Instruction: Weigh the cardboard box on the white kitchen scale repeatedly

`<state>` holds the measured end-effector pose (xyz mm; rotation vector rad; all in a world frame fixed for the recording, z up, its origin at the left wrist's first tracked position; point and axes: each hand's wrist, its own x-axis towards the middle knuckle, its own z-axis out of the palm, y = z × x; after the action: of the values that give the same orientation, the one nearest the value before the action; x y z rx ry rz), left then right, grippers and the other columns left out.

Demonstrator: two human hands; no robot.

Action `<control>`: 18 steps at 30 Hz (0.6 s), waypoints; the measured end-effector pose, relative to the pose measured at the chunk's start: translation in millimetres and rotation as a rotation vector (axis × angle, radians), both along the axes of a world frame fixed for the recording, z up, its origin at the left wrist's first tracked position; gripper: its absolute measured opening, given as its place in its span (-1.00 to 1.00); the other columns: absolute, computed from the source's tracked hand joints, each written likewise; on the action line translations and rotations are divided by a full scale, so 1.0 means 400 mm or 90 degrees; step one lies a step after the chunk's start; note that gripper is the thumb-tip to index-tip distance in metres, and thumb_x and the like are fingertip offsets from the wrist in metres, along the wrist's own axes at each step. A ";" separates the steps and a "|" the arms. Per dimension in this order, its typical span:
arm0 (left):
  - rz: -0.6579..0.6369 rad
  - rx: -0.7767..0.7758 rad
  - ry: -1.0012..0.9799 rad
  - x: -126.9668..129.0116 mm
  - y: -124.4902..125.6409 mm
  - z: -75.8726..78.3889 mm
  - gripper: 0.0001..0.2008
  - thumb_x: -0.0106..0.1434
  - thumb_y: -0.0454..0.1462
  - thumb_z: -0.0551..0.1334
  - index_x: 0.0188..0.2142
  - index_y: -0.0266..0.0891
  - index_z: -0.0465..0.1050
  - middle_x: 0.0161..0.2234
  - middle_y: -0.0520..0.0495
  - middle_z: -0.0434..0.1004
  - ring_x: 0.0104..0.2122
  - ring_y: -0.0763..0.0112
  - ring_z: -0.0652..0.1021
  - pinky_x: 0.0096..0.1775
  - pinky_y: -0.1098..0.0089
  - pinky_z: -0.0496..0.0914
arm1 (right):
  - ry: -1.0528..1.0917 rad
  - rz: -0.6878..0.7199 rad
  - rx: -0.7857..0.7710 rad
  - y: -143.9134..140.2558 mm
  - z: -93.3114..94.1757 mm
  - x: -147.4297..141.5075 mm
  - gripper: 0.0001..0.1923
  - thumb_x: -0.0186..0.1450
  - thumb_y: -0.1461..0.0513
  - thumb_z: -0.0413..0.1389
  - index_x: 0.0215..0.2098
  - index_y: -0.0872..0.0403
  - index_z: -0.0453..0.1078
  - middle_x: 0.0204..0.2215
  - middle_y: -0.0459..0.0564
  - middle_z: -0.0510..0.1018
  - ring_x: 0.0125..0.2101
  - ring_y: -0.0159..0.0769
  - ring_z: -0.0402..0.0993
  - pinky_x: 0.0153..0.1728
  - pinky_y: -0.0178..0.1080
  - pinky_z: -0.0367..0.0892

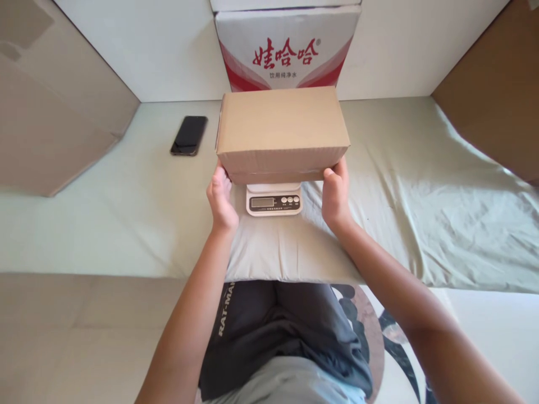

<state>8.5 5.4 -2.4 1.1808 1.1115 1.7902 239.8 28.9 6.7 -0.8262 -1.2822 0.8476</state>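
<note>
White walls closed in the back of the scene, with two large brown cardboard sheets (54, 112) leaning at the left and right edges. Below them spread one desk (421, 185), covered by a pale grey-green cloth that lay creased on the right side.

One white carton (288, 47) stood against the back wall, printed with red Chinese characters over a line of smaller grey characters and red curved stripes. Just in front of it sat one plain brown cardboard box (282, 132), closed and unmarked, resting on or just above one small white kitchen scale (274, 199); contact could not be told. The scale showed one grey display and three round buttons, their labels too small to read.

Two bare hands gripped the brown box at its lower front corners: the left hand (221, 199) closed on the left corner, the right hand (336, 193) closed on the right corner. One black phone (189, 135) lay flat on the cloth to the left, well apart from the box.

Dark shorts on the person's lap bore white lettering reading "RAT-MA", the rest hidden.
</note>
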 end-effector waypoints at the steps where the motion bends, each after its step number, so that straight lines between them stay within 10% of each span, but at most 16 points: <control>1: 0.004 0.001 0.000 0.001 -0.001 0.001 -0.16 0.32 0.40 0.09 0.24 -0.10 0.55 0.35 -0.22 0.51 0.44 -0.06 0.39 0.45 -0.03 0.25 | 0.001 0.000 -0.006 -0.002 0.002 -0.001 -0.46 0.32 -0.21 0.14 0.15 -0.20 0.43 0.15 -0.02 0.61 0.33 0.05 0.41 0.36 0.14 0.41; 18: 0.030 0.030 0.021 -0.005 -0.001 -0.010 -0.27 0.40 0.29 0.12 0.24 -0.14 0.56 0.30 -0.24 0.57 0.40 -0.03 0.45 0.40 0.05 0.32 | 0.019 0.016 -0.041 0.006 -0.014 -0.002 -0.45 0.31 -0.18 0.12 0.17 -0.17 0.43 0.15 -0.03 0.60 0.30 0.05 0.42 0.36 0.10 0.38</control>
<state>6.5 4.9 -6.4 1.2262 1.1302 1.8483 239.1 31.5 0.9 -0.8470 -1.2468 0.9217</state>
